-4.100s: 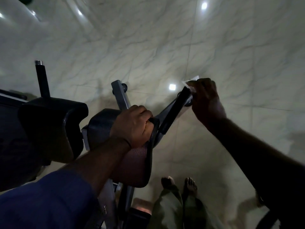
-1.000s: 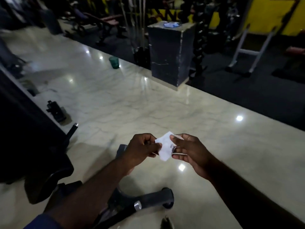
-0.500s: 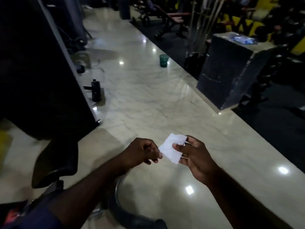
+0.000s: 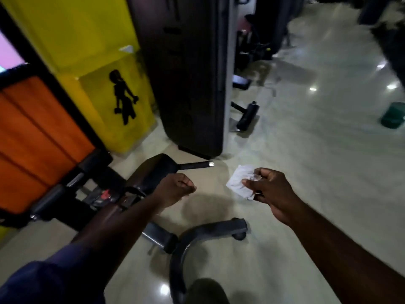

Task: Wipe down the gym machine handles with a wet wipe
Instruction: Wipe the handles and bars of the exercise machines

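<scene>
Through your head camera, your right hand (image 4: pixel 270 190) pinches the white wet wipe (image 4: pixel 237 183) above the pale floor (image 4: pixel 306 150). Your left hand (image 4: pixel 176 188) curls into a fist holding nothing, near the machine's black handle (image 4: pixel 196 165).

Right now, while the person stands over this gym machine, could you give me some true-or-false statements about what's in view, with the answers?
1. The right hand pinches a white wet wipe. True.
2. The left hand grips the chrome-tipped handle. False: its fingers are curled on nothing, just below the handle in the picture.
3. The wet wipe is pressed against the handle. False: it is held in the air to the handle's right, clear of it.
4. A green cup stands on the marble floor. True.
5. The figure holding dumbbells is painted red. False: the silhouette on the yellow panel is black.
</scene>
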A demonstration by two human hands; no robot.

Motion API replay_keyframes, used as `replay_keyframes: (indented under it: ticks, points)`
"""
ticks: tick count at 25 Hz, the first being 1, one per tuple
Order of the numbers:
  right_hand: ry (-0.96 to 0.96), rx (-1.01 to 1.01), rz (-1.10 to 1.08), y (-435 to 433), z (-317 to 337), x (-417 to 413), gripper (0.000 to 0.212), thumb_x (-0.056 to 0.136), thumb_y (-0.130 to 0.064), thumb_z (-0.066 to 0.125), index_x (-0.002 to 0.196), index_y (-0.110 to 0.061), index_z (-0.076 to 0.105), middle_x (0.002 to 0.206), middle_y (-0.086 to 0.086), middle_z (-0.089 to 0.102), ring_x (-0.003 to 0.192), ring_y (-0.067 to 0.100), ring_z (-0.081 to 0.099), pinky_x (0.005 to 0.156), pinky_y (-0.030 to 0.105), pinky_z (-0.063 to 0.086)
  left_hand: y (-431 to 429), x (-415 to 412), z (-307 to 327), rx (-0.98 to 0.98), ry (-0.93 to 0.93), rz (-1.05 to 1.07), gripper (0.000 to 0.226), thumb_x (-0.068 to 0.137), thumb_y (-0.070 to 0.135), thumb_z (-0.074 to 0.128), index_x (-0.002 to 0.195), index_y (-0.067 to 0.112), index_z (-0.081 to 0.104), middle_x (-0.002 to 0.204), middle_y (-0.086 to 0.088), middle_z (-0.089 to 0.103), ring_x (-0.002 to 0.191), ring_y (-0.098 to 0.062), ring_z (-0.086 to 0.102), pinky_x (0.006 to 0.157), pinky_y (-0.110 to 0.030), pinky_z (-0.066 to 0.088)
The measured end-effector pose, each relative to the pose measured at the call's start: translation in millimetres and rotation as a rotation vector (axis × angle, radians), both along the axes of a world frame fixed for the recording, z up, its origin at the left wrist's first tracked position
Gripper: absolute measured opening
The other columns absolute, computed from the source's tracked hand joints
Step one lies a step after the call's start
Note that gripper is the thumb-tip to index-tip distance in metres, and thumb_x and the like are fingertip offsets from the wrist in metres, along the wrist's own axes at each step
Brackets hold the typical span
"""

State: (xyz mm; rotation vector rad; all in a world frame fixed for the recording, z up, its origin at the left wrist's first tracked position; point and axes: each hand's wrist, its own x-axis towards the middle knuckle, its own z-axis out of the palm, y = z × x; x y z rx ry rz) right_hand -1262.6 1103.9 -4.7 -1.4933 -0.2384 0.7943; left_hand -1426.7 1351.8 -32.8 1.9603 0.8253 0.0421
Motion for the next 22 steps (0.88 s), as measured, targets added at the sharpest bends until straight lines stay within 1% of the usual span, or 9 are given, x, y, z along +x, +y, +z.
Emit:
replay_keyframes:
  ticks: [5, 8, 10, 13, 15, 17, 18, 20, 22]
  points:
    - [-0.137, -0.105, 0.273, 88.8, -16.1, 67.2, 0.028, 0.081, 0.002, 0.082, 0.107, 0.001, 0.071, 0.099, 0.021, 0.075, 0.077, 0.023, 0.073, 0.062, 0.034, 0.06, 42.4, 11.0, -28.5, 0.09, 0.015, 0.174, 0.011, 0.09, 0.029, 0.081, 0.093, 0.023, 0.072, 0.093, 0.009, 0.075, 0.09, -0.01, 0.072, 0.08, -0.027, 0.057]
    - [-0.269, -0.215, 0.364, 144.6, -51.2, 110.4, 0.019, 0.08, 0.003, 0.081, 0.095, -0.008, 0.078, 0.095, 0.019, 0.077, 0.077, 0.022, 0.073, 0.071, 0.042, 0.064, 74.2, 31.0, -55.2, 0.232, 0.097, 0.103, 0.038, 0.093, 0.036, 0.077, 0.125, 0.019, 0.07, 0.123, 0.003, 0.07, 0.111, -0.014, 0.067, 0.095, -0.027, 0.051]
    - [-0.411, -0.285, 0.45, 190.5, -80.6, 141.1, 0.021, 0.079, -0.003, 0.083, 0.087, -0.022, 0.08, 0.086, 0.004, 0.079, 0.078, 0.016, 0.073, 0.077, 0.043, 0.062, 106.9, 49.7, -78.7, 0.322, 0.179, 0.037, 0.055, 0.093, 0.041, 0.075, 0.14, 0.015, 0.062, 0.137, -0.003, 0.065, 0.123, -0.022, 0.063, 0.1, -0.028, 0.047]
    - [-0.618, -0.339, 0.571, 256.5, -118.7, 172.3, 0.015, 0.08, -0.016, 0.083, 0.088, -0.028, 0.08, 0.084, -0.014, 0.077, 0.079, -0.002, 0.072, 0.075, 0.023, 0.059, 155.9, 66.0, -112.1, 0.533, 0.273, -0.015, 0.079, 0.087, 0.056, 0.061, 0.147, 0.005, 0.055, 0.154, -0.017, 0.052, 0.141, -0.034, 0.052, 0.12, -0.04, 0.039]
    - [-0.779, -0.324, 0.644, 296.0, -133.7, 184.9, 0.011, 0.084, -0.019, 0.077, 0.091, -0.025, 0.082, 0.084, -0.017, 0.077, 0.079, -0.005, 0.07, 0.07, 0.013, 0.054, 186.5, 70.8, -132.1, 0.683, 0.243, -0.088, 0.081, 0.089, 0.06, 0.052, 0.143, 0.001, 0.057, 0.153, -0.022, 0.052, 0.14, -0.036, 0.051, 0.122, -0.036, 0.029]
    - [-0.826, -0.297, 0.716, 337.8, -153.8, 193.6, 0.021, 0.086, -0.015, 0.07, 0.095, -0.029, 0.083, 0.092, -0.018, 0.078, 0.087, -0.003, 0.071, 0.078, 0.018, 0.057, 206.4, 82.0, -139.8, 0.661, 0.305, -0.152, 0.084, 0.095, 0.068, 0.043, 0.152, 0.007, 0.049, 0.162, -0.016, 0.041, 0.15, -0.033, 0.039, 0.126, -0.031, 0.017]
    - [-0.836, -0.282, 0.765, 355.5, -165.3, 196.6, 0.025, 0.086, -0.012, 0.068, 0.097, -0.029, 0.083, 0.098, -0.017, 0.079, 0.094, -0.002, 0.072, 0.086, 0.02, 0.058, 211.7, 89.5, -146.7, 0.659, 0.331, -0.176, 0.084, 0.098, 0.07, 0.036, 0.155, 0.009, 0.045, 0.166, -0.013, 0.036, 0.154, -0.032, 0.034, 0.128, -0.036, 0.018]
    - [-0.916, -0.196, 0.923, 384.4, -196.1, 196.4, 0.029, 0.086, -0.003, 0.069, 0.102, -0.024, 0.083, 0.113, -0.01, 0.078, 0.108, 0.003, 0.071, 0.098, 0.026, 0.056, 215.4, 97.6, -166.3, 0.677, 0.331, -0.182, 0.078, 0.105, 0.065, 0.025, 0.153, 0.008, 0.048, 0.165, -0.013, 0.039, 0.153, -0.034, 0.035, 0.124, -0.05, 0.032]
    - [-1.008, -0.111, 1.165, 396.7, -222.8, 188.9, 0.031, 0.086, -0.002, 0.069, 0.109, -0.019, 0.082, 0.127, -0.003, 0.073, 0.116, 0.01, 0.069, 0.105, 0.027, 0.053, 216.5, 100.0, -174.1, 0.765, 0.353, -0.201, 0.071, 0.109, 0.057, 0.024, 0.152, 0.006, 0.05, 0.162, -0.015, 0.042, 0.153, -0.036, 0.036, 0.122, -0.053, 0.034]
